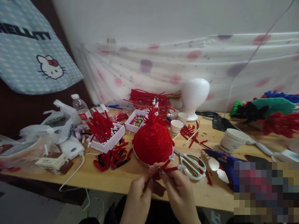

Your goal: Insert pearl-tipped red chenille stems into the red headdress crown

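Note:
My left hand (141,184) and my right hand (177,183) meet at the table's front edge, fingers pinched together. Between them they grip short red pipe cleaners (171,169) tipped with clusters of white pearl beads, which point to the right. The fingers partly hide the held ends. Just beyond my fingertips stands a domed red hat (151,144) of coiled pipe cleaner. A string of pearls runs round its lower rim, and a tuft of red stems with white beads rises from its top. To its right lie scissors (193,166) with pale green handles.
A white box (108,143) of red pipe cleaners and another box (136,121) of small beads stand left of the hat. Behind are a red basket (149,107) and a white foam head (195,96). Paper cups (233,140) and a blue glue gun (223,161) are at right.

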Demonstrator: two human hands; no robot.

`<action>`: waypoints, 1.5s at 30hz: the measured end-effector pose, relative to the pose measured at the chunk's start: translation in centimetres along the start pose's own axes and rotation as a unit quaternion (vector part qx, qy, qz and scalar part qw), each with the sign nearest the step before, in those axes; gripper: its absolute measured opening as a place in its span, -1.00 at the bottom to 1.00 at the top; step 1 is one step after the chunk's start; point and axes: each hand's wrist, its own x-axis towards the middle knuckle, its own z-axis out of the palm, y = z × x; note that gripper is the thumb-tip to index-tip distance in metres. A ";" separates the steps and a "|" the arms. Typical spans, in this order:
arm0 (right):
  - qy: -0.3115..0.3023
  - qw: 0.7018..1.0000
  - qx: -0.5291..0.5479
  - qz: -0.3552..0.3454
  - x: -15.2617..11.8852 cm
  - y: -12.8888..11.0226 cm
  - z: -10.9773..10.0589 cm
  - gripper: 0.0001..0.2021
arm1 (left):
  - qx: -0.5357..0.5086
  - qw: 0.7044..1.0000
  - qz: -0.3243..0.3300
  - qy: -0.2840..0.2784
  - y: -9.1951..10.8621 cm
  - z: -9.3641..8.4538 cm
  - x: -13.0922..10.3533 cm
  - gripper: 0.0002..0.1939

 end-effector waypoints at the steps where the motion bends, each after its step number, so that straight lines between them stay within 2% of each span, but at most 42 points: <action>1: -0.010 1.000 0.018 0.023 0.0 0.0 0.0 -0.83 | -0.007 1.000 0.001 -0.004 -0.2 0.0 0.1 -0.53; 4: -0.027 0.990 0.090 0.101 0.2 0.0 0.3 -0.75 | -0.015 1.000 0.014 0.000 -1.0 0.3 0.2 -0.54; 6: -0.016 0.987 0.106 0.118 0.3 0.1 0.5 -0.72 | -0.012 1.000 0.022 0.010 -1.4 0.5 0.2 -0.56; 9: -0.002 0.993 0.076 0.085 0.2 0.5 0.6 -0.70 | -0.023 1.000 0.021 0.000 -1.7 0.9 0.5 -0.58; 15: -0.033 0.999 -0.011 -0.034 -0.1 1.0 0.1 -0.75 | -0.030 0.999 -0.037 0.008 -1.6 1.4 0.8 -0.60; 18: -0.033 0.997 -0.031 -0.057 0.1 0.9 -0.2 -0.75 | -0.057 0.997 -0.046 0.003 -1.2 1.8 0.8 -0.61; 20: -0.016 0.999 -0.023 -0.043 0.4 0.6 -0.6 -0.77 | -0.098 0.994 -0.046 -0.016 -0.9 2.1 0.8 -0.61; 23: 0.007 1.000 0.021 0.015 0.9 0.2 -1.1 -0.79 | -0.141 0.988 -0.051 -0.042 -0.4 2.6 0.7 -0.60; 26: 0.000 0.997 0.059 0.055 1.1 0.3 -1.3 -0.79 | -0.132 0.989 -0.060 -0.027 0.2 2.8 0.5 -0.57; 29: -0.027 0.997 0.052 0.058 0.9 0.7 -1.0 -0.78 | -0.101 0.993 -0.055 0.004 0.4 2.9 0.3 -0.60; 32: -0.028 0.999 -0.008 -0.012 0.5 1.2 -0.5 -0.79 | -0.035 0.998 -0.029 0.050 0.4 2.7 0.3 -0.67; 36: -0.053 0.987 -0.083 -0.125 0.2 1.8 -0.2 -0.75 | 0.033 0.993 -0.010 0.114 0.4 2.5 0.6 -0.70; 40: -0.068 0.980 -0.121 -0.143 0.3 2.1 -0.4 -0.73 | -0.018 0.994 -0.030 0.102 0.4 2.6 1.1 -0.69; 45: -0.098 0.970 -0.156 -0.161 0.4 1.6 -0.7 -0.71 | -0.026 0.989 -0.053 0.139 0.6 2.8 1.4 -0.75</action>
